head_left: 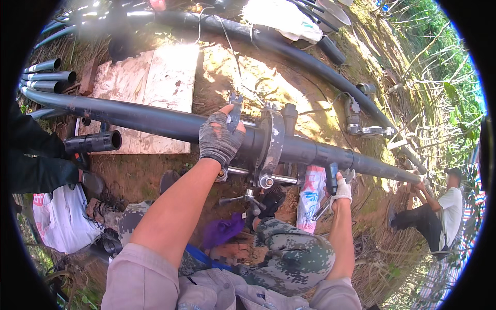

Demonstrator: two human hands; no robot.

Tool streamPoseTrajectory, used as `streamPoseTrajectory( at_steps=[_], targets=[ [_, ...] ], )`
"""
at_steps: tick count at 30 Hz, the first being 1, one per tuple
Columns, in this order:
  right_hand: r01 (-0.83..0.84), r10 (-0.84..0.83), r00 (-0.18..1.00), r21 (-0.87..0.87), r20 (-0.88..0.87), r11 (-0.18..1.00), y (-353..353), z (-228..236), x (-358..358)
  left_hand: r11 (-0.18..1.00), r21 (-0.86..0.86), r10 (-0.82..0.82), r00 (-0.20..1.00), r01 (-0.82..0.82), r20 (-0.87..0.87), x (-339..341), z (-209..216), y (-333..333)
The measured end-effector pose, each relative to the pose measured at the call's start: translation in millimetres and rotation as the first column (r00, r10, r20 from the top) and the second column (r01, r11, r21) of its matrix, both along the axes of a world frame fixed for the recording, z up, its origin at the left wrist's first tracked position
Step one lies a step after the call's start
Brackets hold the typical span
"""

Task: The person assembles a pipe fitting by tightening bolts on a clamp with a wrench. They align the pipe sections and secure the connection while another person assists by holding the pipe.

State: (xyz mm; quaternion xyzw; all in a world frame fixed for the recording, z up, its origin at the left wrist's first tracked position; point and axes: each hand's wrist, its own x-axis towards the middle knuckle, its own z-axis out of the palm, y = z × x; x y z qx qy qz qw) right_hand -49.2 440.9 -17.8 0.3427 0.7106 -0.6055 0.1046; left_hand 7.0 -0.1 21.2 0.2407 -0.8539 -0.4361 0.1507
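Steady hands at a long, round black plastic pipe (155, 121) that runs under the left hand and through a clamp.

The left hand (222, 137), in a grey knit glove, is closed round a scuffed dark-grey piece (235, 112) over the pipe; just right of it stands a worn grey metal clamp ring (272, 147). The right hand (342, 194), in a white glove, appears curled on a black-and-silver tool (331, 180), its exact grip partly hidden. Well beyond it, a co-worker (444, 212) in a white shirt supports the pipe's far end. Good handling likely means keeping the pipe straight through the ring, the left fingers clear of the ring's edge, and the right wrist relaxed, with pressure even.
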Motion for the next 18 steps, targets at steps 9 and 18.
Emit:
streamPoseTrajectory(
  at_steps=[9, 18],
  targets=[
    [-0.034, 0.034, 0.999, -0.011, 0.019, 0.999, -5, 10, 3, 0.996, -0.069, 0.043, 0.995, -0.049, -0.085, -1, -9, 2],
    [0.074, -0.075, 0.997, -0.054, -0.010, 0.996, -10, 10, 1, 0.999, -0.046, -0.002, 0.997, -0.001, -0.081, -6, -20, 2]
  ],
)
